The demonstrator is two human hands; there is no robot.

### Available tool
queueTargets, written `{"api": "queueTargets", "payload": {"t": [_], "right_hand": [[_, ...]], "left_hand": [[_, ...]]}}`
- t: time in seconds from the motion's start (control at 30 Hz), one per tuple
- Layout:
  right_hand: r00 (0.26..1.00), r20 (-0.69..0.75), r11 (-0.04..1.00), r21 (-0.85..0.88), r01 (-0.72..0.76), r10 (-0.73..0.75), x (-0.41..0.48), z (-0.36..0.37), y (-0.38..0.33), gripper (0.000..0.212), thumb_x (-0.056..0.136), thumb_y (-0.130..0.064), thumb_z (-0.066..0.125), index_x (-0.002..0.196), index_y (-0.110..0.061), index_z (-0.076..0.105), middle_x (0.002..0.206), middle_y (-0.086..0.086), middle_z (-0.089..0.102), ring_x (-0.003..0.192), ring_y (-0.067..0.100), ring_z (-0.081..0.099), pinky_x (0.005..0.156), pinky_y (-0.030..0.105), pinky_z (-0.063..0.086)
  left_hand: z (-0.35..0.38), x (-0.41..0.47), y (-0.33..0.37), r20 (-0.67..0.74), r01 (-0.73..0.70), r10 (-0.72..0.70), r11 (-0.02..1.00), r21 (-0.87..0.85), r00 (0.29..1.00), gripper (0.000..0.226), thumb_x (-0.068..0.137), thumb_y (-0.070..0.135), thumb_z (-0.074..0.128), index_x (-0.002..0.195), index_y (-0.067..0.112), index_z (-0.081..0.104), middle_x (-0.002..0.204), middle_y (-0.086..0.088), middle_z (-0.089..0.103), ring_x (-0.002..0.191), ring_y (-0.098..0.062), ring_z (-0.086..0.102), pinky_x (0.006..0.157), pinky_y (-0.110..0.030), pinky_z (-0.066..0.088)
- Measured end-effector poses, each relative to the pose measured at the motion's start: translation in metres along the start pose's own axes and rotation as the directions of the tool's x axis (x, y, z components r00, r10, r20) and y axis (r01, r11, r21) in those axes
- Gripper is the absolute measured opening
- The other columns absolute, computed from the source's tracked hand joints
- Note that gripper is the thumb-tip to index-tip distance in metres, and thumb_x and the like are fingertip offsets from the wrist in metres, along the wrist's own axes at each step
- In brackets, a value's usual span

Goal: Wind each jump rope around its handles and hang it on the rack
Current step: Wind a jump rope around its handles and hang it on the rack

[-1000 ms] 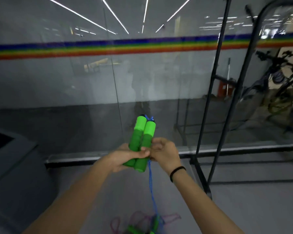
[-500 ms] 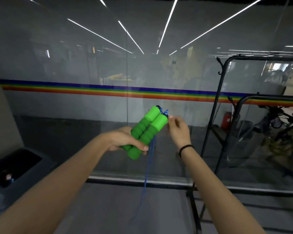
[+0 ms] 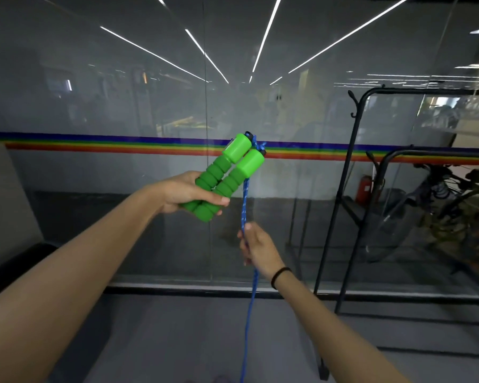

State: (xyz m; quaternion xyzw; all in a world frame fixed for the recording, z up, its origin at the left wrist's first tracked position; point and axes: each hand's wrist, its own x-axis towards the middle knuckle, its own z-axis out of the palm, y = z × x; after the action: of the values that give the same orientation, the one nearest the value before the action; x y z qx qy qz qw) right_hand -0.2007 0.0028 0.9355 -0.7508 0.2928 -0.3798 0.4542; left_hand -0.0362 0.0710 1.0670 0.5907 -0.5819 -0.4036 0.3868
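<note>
The left hand (image 3: 183, 193) has its grip wrapped round both green handles (image 3: 224, 178), held side by side. At their 5 o'clock the right hand (image 3: 259, 250) pinches the hanging blue rope (image 3: 245, 197). A taut line and snug, even turns would serve best; the rack (image 3: 354, 167) stands at 3 o'clock.

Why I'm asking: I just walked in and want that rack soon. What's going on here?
A person is tidying a jump rope. Their left hand holds its two bright green ribbed foam handles side by side, tilted up to the right. Their right hand grips the blue braided cord below the handles. The cord hangs straight down out of view, not yet wound. The black metal rack stands to the right, apart from both hands, so the rope is not yet hung.
</note>
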Motion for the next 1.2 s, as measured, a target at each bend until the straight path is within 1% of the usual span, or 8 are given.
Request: {"api": "queueTargets", "payload": {"t": [0.13,0.43,0.53,0.63,0.73,0.93,1.03,1.2], "right_hand": [[0.954,0.294,0.758,-0.609,0.234,-0.058,-0.019,-0.001,-0.032,0.035,0.098,-0.036,0.03,0.097,-0.008,0.051,0.091,0.021,0.063,0.083,0.035,0.059,0.073,0.039,0.045],[0.863,0.504,0.423,-0.773,0.473,-0.046,0.012,-0.053,-0.123,0.031,0.086,-0.042,0.057,0.087,-0.013,0.068,0.086,0.01,0.068,0.076,0.021,0.057,0.068,0.03,0.041],[0.843,0.535,0.67,-0.608,0.426,-0.051,0.022,-0.075,-0.128,0.025,0.074,-0.035,0.072,0.07,-0.011,0.069,0.064,0.0,0.066,0.059,0.006,0.052,0.06,0.022,0.039],[0.866,0.493,0.964,-0.18,0.194,-0.082,0.018,-0.088,-0.118,0.017,0.083,-0.01,0.061,0.066,-0.008,0.061,0.045,-0.012,0.058,0.043,-0.002,0.048,0.047,0.009,0.036],[0.81,0.579,0.886,0.419,-0.2,-0.092,0.008,-0.079,-0.089,0.023,0.088,-0.023,0.057,0.068,-0.013,0.059,0.046,-0.011,0.05,0.044,0.002,0.045,0.045,0.019,0.035],[0.932,0.361,0.977,-0.206,0.052,0.026,0.003,-0.069,-0.062,0.035,0.099,-0.03,0.033,0.073,-0.016,0.051,0.05,-0.008,0.039,0.035,0.0,0.032,0.037,0.011,0.029],[0.883,0.468,0.781,-0.561,0.273,0.028,-0.002,-0.061,-0.077,0.026,0.097,-0.028,0.04,0.076,-0.02,0.054,0.061,-0.007,0.048,0.049,0.002,0.046,0.047,0.012,0.038],[0.858,0.513,0.464,-0.769,0.441,0.035,0.014,-0.055,-0.099,0.025,0.09,-0.034,0.054,0.089,-0.011,0.063,0.085,0.008,0.061,0.078,0.02,0.052,0.07,0.029,0.041]], "left_hand": [[0.0,0.006,-0.007,-0.118,-0.029,0.079,0.923,0.383,0.99,0.024,0.064,0.01,0.083,0.077,0.017,0.065,0.074,0.0,0.067,0.068,-0.015,0.064,0.066,-0.028,0.054],[0.023,0.012,-0.003,0.113,-0.116,0.024,0.238,0.964,0.993,0.036,0.061,0.029,0.082,0.091,0.026,0.061,0.082,0.007,0.056,0.081,-0.014,0.052,0.074,-0.033,0.048],[0.031,0.001,0.005,0.275,-0.264,0.013,0.325,0.908,0.961,0.028,0.062,0.023,0.082,0.076,0.03,0.059,0.067,0.018,0.055,0.067,-0.004,0.051,0.062,-0.024,0.043],[0.036,-0.014,0.005,0.369,-0.325,0.112,0.741,0.588,0.923,0.031,0.063,0.007,0.083,0.071,0.025,0.059,0.059,0.018,0.058,0.056,0.003,0.052,0.055,-0.016,0.04],[0.036,-0.019,-0.003,0.225,-0.31,0.252,0.909,0.279,0.941,0.03,0.063,-0.004,0.079,0.084,0.014,0.066,0.071,0.014,0.067,0.068,-0.001,0.061,0.064,-0.015,0.047],[0.034,-0.006,-0.015,-0.225,-0.224,0.207,0.973,-0.053,0.952,0.035,0.069,0.004,0.077,0.101,0.007,0.063,0.086,-0.006,0.072,0.073,-0.019,0.069,0.069,-0.03,0.056],[0.031,-0.001,-0.026,-0.277,-0.123,0.225,0.932,0.34,0.934,0.05,0.06,0.02,0.086,0.105,0.017,0.062,0.093,-0.004,0.071,0.085,-0.022,0.068,0.078,-0.034,0.055],[0.039,-0.008,-0.024,-0.179,0.057,0.245,0.434,0.899,0.953,0.068,0.066,0.034,0.08,0.127,0.035,0.049,0.112,-0.001,0.066,0.104,-0.025,0.06,0.077,-0.031,0.045]]}}
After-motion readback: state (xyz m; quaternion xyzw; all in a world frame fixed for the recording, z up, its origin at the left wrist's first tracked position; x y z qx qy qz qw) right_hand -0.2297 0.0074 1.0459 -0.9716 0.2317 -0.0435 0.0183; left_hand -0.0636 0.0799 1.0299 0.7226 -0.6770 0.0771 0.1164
